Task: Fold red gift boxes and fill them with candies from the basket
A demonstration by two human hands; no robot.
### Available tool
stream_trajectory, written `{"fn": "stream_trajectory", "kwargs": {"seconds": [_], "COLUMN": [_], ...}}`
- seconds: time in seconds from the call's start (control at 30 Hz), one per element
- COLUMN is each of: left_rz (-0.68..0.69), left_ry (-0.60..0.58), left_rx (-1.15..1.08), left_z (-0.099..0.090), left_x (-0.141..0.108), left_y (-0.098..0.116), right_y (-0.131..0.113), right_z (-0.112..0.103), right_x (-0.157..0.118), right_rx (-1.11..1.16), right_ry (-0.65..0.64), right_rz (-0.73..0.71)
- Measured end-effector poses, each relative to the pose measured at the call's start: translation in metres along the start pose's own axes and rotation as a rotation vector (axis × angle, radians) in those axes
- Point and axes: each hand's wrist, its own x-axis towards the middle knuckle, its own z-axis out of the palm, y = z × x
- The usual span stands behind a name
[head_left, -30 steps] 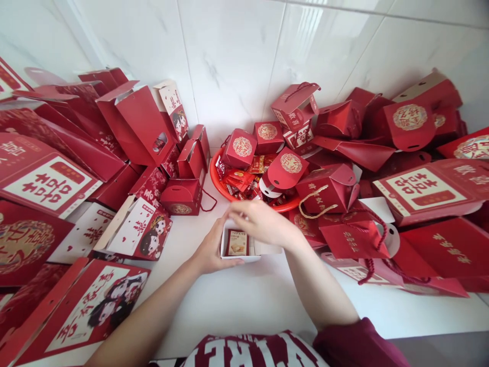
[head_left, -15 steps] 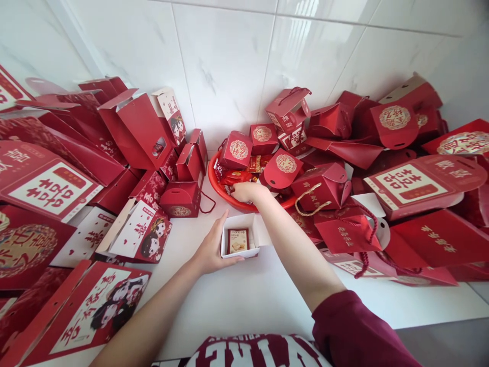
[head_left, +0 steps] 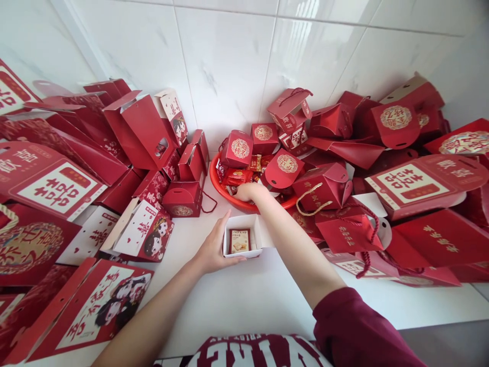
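Observation:
My left hand (head_left: 215,248) is wrapped round the left side of a small open box (head_left: 260,235) with white inner walls, standing on the white table. Inside the box lies a cream and dark red snack packet (head_left: 239,240). My right hand (head_left: 250,192) reaches down into a red plastic basket (head_left: 214,179) behind the box. Its fingers are sunk among wrapped sweets, so what they touch is hidden. Red and gold sweet packets (head_left: 237,175) show in the basket, and red gift boxes (head_left: 237,148) rest on its rim.
Many red gift boxes are piled on the left (head_left: 133,132) and on the right (head_left: 431,237) of the white table (head_left: 237,300). A red box with a cord handle (head_left: 182,200) stands left of the basket. A tiled wall (head_left: 225,66) rises behind.
My right hand has sunk slightly deeper among the sweets, and its fingers are now less visible. The whole view has shifted a little; my left hand still holds the box.

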Motion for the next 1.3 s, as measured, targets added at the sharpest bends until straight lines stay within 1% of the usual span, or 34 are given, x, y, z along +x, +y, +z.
{"fn": "stream_trajectory", "kwargs": {"seconds": [0.1,0.2,0.27,0.33,0.4,0.47,0.53,0.63,0.67,0.73,0.8,0.9,1.03,1.3], "left_rz": [-0.003,-0.004,-0.008,-0.011,-0.005,0.001,0.001,-0.005,-0.006,-0.008,-0.008,-0.001,0.004,-0.023], "left_ry": [-0.004,-0.004,-0.004,-0.003,-0.001,0.003,0.005,-0.002,-0.007,-0.017,-0.020,-0.015,-0.023,-0.038], "left_rx": [-0.003,-0.005,-0.011,-0.019,-0.025,-0.026,-0.025,-0.024,-0.023,-0.020,-0.016,-0.013,-0.014,-0.006], "left_z": [0.001,0.001,0.001,0.001,0.001,0.001,0.001,0.001,0.001,0.000,0.000,0.000,0.000,0.000], "left_x": [-0.001,-0.002,-0.002,-0.002,-0.001,-0.001,-0.001,-0.001,-0.001,-0.001,-0.001,-0.001,0.000,0.000], "left_y": [-0.002,-0.004,-0.004,-0.004,-0.004,-0.003,-0.003,-0.004,-0.004,-0.004,-0.004,-0.005,-0.007,-0.006], "right_y": [0.007,0.014,0.019,0.023,0.026,0.027,0.027,0.026,0.026,0.026,0.027,0.029,0.031,0.030], "right_z": [-0.007,-0.012,-0.010,-0.004,0.003,0.009,0.012,0.014,0.015,0.014,0.014,0.013,0.014,0.011], "right_x": [-0.019,-0.046,-0.062,-0.073,-0.078,-0.079,-0.081,-0.085,-0.086,-0.090,-0.092,-0.094,-0.094,-0.095], "right_rx": [0.049,0.131,0.274,0.468,0.630,0.772,1.012,1.415,1.513,1.633,1.660,1.588,1.454,1.325], "right_ry": [0.010,0.100,0.188,0.307,0.449,0.548,0.549,0.474,0.460,0.455,0.475,0.507,0.482,0.431], "right_rz": [-0.033,-0.107,-0.179,-0.250,-0.284,-0.300,-0.338,-0.342,-0.332,-0.317,-0.297,-0.250,-0.279,-0.316]}}
